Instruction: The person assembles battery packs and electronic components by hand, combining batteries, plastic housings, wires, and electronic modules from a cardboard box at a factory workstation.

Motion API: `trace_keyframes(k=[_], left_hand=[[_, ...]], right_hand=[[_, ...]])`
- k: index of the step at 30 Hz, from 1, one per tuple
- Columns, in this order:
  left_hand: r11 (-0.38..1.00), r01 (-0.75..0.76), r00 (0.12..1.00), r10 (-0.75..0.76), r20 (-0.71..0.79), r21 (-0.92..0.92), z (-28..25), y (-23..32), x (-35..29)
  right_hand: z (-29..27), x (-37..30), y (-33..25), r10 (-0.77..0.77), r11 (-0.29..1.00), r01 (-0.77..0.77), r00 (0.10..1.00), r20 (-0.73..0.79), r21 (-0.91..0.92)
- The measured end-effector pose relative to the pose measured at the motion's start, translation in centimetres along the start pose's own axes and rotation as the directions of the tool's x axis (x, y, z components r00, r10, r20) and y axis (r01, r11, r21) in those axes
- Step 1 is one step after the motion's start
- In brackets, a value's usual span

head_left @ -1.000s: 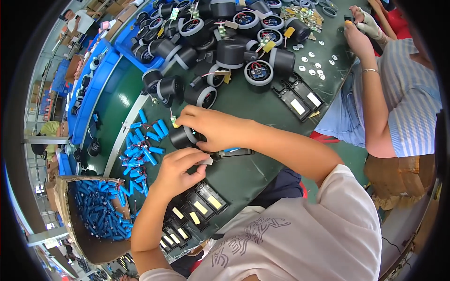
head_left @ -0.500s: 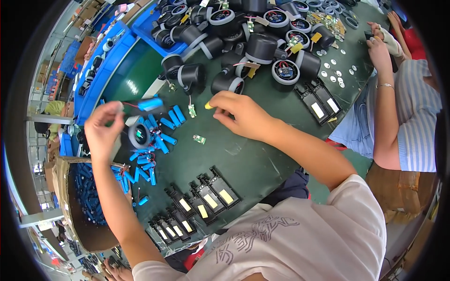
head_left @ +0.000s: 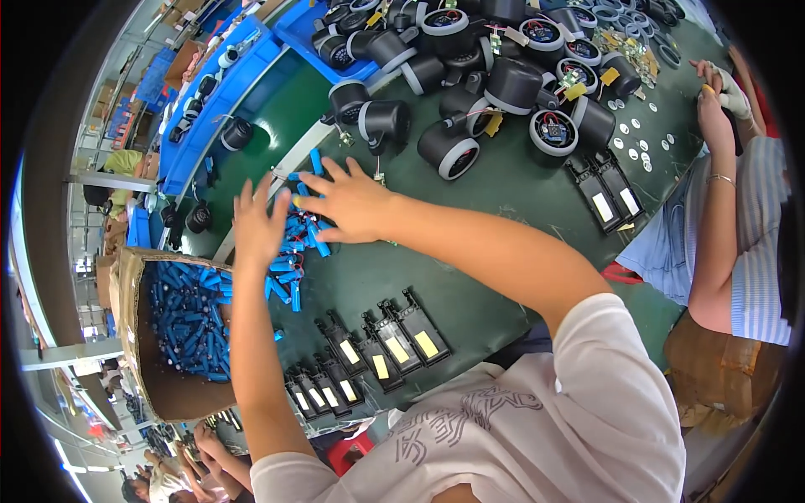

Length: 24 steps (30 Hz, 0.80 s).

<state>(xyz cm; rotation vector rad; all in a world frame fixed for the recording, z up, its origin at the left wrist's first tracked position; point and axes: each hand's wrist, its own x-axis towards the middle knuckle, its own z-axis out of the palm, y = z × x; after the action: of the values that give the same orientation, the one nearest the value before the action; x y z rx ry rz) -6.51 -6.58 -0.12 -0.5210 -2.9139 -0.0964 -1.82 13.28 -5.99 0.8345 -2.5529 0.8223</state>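
My left hand [head_left: 256,222] lies palm down with fingers spread on a loose pile of blue cylindrical cells [head_left: 289,251] on the green table [head_left: 503,210]. My right hand [head_left: 352,201] is beside it, fingers also spread, resting on the same pile; its thumb touches one blue cell. Neither hand grips anything. Just beyond the right hand stand black round housings [head_left: 381,121] with wires.
A cardboard box [head_left: 126,335] full of blue cells sits at the left. Rows of black flat modules with yellow labels [head_left: 377,344] lie near me. More black housings [head_left: 511,84] crowd the far table. A green conveyor with blue trays [head_left: 210,92] runs at left. A co-worker's arm [head_left: 713,168] is at right.
My left hand no longer holds the black round housing and has come in over the blue cells. My right hand moved left onto the same pile.
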Motion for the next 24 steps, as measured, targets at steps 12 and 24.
trace_keyframes(k=[12, 24], left_hand=[[0.894, -0.327, 0.944, 0.295, -0.145, -0.306, 2.8, 6.3, -4.9], [0.756, -0.518, 0.814, 0.293, -0.501, -0.399, 1.7, 14.4, 0.4]], right_hand=[[-6.6, -9.5, -0.5, 0.014, 0.995, -0.001, 0.992, 0.122, -0.104], [-14.6, -16.6, 1.2, 0.166, 0.982, -0.152, 0.978, 0.128, -0.108]])
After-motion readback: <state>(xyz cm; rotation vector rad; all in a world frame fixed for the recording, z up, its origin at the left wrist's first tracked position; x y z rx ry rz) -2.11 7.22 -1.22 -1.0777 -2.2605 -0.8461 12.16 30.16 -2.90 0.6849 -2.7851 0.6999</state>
